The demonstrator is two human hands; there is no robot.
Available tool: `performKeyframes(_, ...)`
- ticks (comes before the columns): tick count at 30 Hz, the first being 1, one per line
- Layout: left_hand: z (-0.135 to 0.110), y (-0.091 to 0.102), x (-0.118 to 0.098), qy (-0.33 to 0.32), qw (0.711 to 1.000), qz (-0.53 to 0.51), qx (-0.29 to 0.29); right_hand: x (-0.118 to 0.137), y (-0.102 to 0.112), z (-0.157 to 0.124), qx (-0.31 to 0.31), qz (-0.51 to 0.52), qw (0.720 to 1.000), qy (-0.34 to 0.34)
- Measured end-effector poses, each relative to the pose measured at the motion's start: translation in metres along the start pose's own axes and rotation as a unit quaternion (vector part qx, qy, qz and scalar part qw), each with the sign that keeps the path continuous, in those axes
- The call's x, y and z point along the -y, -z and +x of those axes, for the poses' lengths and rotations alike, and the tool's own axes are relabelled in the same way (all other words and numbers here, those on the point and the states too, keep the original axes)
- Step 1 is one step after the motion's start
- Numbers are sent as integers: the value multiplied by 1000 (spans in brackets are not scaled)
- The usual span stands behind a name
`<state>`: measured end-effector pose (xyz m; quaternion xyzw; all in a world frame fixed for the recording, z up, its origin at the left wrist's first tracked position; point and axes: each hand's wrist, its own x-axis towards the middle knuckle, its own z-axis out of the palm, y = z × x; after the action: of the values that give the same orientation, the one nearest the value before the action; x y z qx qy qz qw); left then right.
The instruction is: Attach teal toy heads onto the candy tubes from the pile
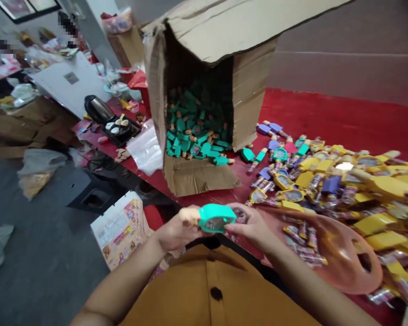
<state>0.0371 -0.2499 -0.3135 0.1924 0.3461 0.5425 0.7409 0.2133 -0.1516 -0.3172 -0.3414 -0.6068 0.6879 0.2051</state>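
We see a long counter covered in red cloth, running from the near right towards the far left. Behind it, on the right, stands a plain grey wall with a paler band across it. The smooth grey floor fills the near left, and a black moulded plastic stool sits on it just beside the counter's edge. Farther left, a white tabletop stands crowded at its far end, with brown cardboard cartons stacked below it. At the far top left hangs a dark-framed pane; we cannot tell whether it is a picture or a window. The light is soft and even.
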Motion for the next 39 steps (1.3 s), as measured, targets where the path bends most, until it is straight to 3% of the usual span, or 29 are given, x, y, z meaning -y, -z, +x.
performKeyframes(3,-35,18,-17,111,992,-35,54,24,-11,-3,144,-128,976,101)
performKeyframes(5,-49,19,-24,179,980,29,78,35,-25,-2,213,-210,934,197)
performKeyframes(6,-54,19,-26,192,975,81,78,38,-32,-1,217,-223,923,226)
performKeyframes(7,-59,18,-29,186,971,139,60,39,-39,0,200,-217,925,239)
performKeyframes(9,-69,17,-33,114,965,235,-18,37,-49,2,122,-156,953,231)
performKeyframes(11,-83,18,-36,25,961,263,-80,33,-54,3,40,-76,975,207)
performKeyframes(13,-98,19,-36,-18,961,259,-98,30,-56,3,5,-15,984,178)
performKeyframes(17,-122,16,-29,-9,958,244,-152,37,-65,-2,38,-24,991,125)
performKeyframes(20,-136,10,-24,6,965,212,-156,50,-71,-10,149,-148,965,156)
performKeyframes(23,-146,5,-20,28,951,268,-149,64,-76,-15,279,-279,891,223)
performKeyframes(25,-152,2,-17,46,919,363,-147,71,-81,-18,333,-382,802,316)
performKeyframes(28,-157,-4,-11,65,866,475,-138,79,-88,-23,332,-501,634,486)
performKeyframes(29,-158,-6,-9,67,854,497,-138,80,-90,-26,323,-514,598,523)
performKeyframes(30,-158,-10,-6,68,841,518,-139,80,-91,-29,318,-518,580,543)
performKeyframes(32,-159,-16,-1,71,814,560,-138,79,-92,-37,323,-515,581,542)
performKeyframes(34,-160,-22,5,72,789,595,-136,75,-90,-45,345,-510,607,503)
performKeyframes(37,-159,-27,14,74,763,627,-140,66,-88,-54,381,-475,700,373)
performKeyframes(39,-157,-29,18,82,747,644,-141,58,-87,-55,407,-416,786,208)
